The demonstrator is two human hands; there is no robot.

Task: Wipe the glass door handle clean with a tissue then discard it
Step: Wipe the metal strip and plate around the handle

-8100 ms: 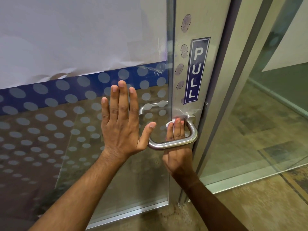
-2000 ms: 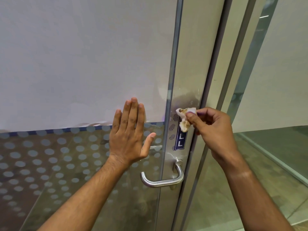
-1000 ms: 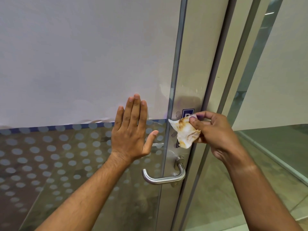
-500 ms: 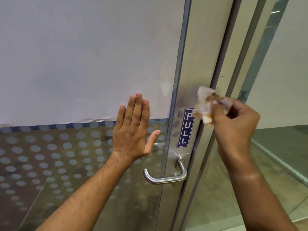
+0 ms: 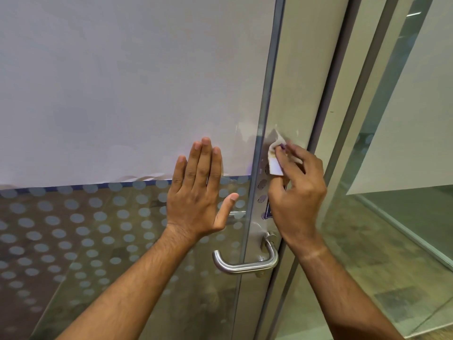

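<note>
Glass door (image 5: 73, 241): fills the left and centre of the frame; the upper part is covered by a pale sheet, the lower part shows a pattern of grey dots.
Left hand (image 5: 198, 192): centre of the frame, palm flat against the glass, fingers straight and together, thumb spread to the right; it grasps nothing and appears to steady the door.
Metal stile (image 5: 289, 82): the upright strip at the door's edge, right of centre, carrying the lever below.
Tissue (image 5: 274, 160): right of centre, pressed against the stile above a column of oval marks; it is crumpled and shows brown staining along one edge.
Right hand (image 5: 296, 192): right of centre, fingers curled and pinching the tissue at the fingertips, pushing it onto the stile; it hides most of a blue label beneath it.
Door handle (image 5: 245, 265): lower centre-right, a brushed metal lever pointing left, well below the tissue and touched by neither hand.
Step in hand: wiping, by my reading, but on the strip above the lever, not the lever itself.
Next move: if the lever needs another pass, bring the tissue down and wrap it around the bar; otherwise carry the soiled tissue to a bin, none of which is in view.
</note>
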